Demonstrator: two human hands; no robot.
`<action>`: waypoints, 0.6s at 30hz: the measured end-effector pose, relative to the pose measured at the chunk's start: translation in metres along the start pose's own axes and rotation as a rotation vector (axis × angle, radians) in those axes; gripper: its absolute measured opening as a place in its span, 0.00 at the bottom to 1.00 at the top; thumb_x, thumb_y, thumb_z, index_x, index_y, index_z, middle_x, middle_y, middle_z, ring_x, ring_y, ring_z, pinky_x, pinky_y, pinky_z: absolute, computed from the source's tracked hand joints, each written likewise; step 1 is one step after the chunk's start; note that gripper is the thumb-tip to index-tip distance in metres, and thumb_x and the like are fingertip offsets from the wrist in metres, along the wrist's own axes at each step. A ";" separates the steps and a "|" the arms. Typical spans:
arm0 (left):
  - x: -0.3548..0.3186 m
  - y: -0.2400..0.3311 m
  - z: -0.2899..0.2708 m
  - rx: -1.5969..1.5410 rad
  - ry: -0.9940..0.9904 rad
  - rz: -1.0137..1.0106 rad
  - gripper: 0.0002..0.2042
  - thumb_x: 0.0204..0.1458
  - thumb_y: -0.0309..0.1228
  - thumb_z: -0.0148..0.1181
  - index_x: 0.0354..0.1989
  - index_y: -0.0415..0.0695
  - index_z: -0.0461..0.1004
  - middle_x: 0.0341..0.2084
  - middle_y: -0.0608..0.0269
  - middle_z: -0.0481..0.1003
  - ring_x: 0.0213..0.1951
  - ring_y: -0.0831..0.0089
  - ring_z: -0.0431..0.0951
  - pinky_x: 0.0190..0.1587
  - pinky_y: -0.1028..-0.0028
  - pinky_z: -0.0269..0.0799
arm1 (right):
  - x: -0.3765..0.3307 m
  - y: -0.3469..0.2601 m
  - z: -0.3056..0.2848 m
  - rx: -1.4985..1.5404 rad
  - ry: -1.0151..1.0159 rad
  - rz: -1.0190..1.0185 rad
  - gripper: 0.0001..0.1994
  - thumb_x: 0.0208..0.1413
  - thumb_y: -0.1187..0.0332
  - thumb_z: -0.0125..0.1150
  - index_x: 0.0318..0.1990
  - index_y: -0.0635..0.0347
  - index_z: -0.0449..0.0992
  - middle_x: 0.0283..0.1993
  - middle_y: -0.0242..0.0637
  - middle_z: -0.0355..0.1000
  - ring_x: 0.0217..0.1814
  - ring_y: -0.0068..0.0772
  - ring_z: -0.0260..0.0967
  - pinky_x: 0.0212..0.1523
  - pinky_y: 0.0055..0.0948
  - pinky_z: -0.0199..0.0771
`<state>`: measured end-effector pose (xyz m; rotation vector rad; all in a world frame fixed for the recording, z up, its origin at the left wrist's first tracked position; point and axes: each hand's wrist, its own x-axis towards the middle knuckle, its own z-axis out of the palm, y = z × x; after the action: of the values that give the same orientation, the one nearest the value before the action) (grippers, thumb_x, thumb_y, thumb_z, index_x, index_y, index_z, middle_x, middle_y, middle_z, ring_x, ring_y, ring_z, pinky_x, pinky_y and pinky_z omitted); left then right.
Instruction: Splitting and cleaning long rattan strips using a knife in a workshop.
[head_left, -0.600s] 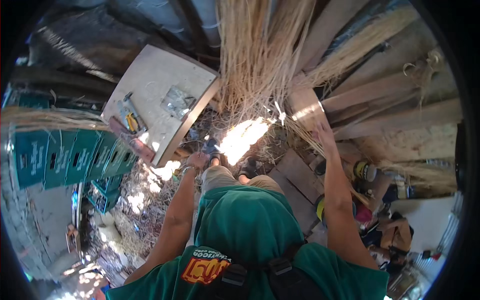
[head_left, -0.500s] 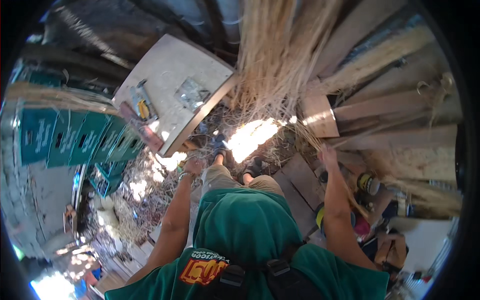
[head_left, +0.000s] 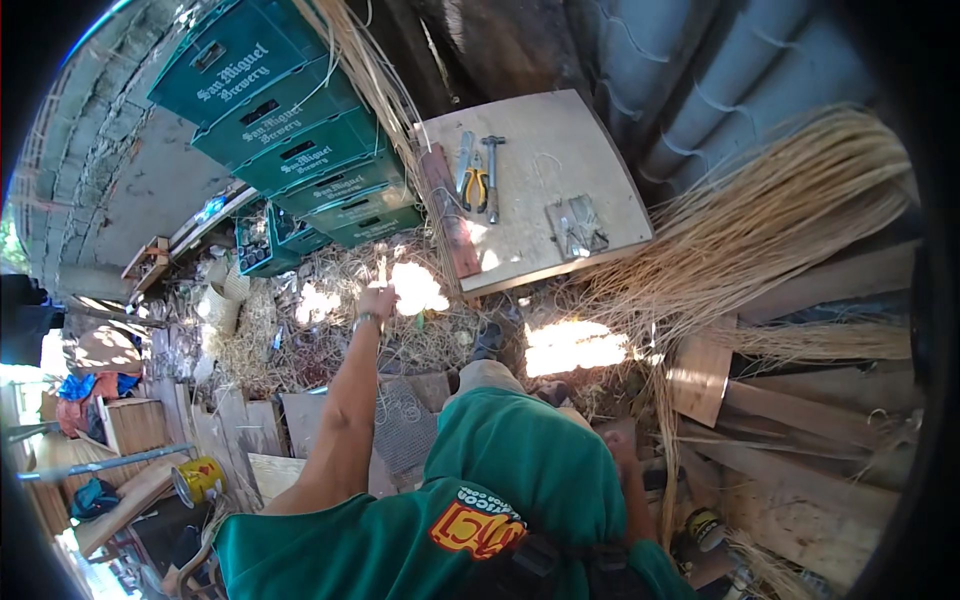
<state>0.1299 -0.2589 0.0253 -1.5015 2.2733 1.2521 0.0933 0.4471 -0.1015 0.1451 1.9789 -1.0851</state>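
Observation:
My left arm reaches forward over a litter of straw, and my left hand is closed around a thin pale strand that sticks up from the fist. My right hand is low beside my green shirt, mostly hidden by it, near hanging pale strands. A big bundle of pale reed strands fans out at the right. Beyond my left hand lies a wooden board carrying pliers, a hammer and a small metal piece.
Stacked green plastic crates stand at the upper left. Straw and scraps cover the ground. Wooden planks lie at the right, more boards and a yellow can at the lower left. Corrugated sheet backs the board.
The view has swung left. My left hand has reached out leftward over the straw. My right hand has come down from the hanging strands to beside my body.

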 end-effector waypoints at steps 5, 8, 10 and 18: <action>0.105 0.079 -0.067 0.315 0.508 0.668 0.17 0.48 0.45 0.62 0.31 0.41 0.76 0.27 0.54 0.77 0.31 0.62 0.76 0.36 0.66 0.70 | 0.015 -0.136 -0.017 0.352 0.256 -0.003 0.05 0.45 0.77 0.53 0.27 0.55 0.67 0.20 0.32 0.65 0.16 0.25 0.61 0.14 0.24 0.58; 0.142 0.166 -0.092 -0.215 0.464 0.394 0.30 0.39 0.47 0.70 0.46 0.38 0.72 0.37 0.51 0.77 0.40 0.60 0.77 0.45 0.67 0.71 | 0.034 -0.143 -0.055 0.599 -0.105 -0.297 0.08 0.47 0.72 0.59 0.26 0.54 0.64 0.21 0.28 0.63 0.16 0.21 0.58 0.15 0.19 0.55; 0.164 0.191 -0.118 -0.244 0.498 0.385 0.39 0.34 0.48 0.73 0.54 0.39 0.67 0.45 0.47 0.74 0.47 0.58 0.75 0.50 0.67 0.70 | 0.019 -0.226 -0.017 0.517 0.085 -0.156 0.08 0.51 0.69 0.60 0.29 0.53 0.65 0.21 0.26 0.63 0.18 0.19 0.58 0.17 0.17 0.56; 0.257 0.265 -0.163 -0.206 0.418 0.540 0.22 0.42 0.47 0.67 0.41 0.44 0.76 0.34 0.54 0.79 0.39 0.60 0.79 0.44 0.67 0.72 | 0.032 -0.266 0.082 0.005 0.199 -0.148 0.11 0.59 0.62 0.54 0.39 0.62 0.71 0.31 0.30 0.67 0.29 0.18 0.64 0.29 0.21 0.70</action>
<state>-0.1622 -0.5108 0.1432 -1.3554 3.0587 1.4415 0.0017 0.2135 0.0233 0.1140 2.1932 -1.2098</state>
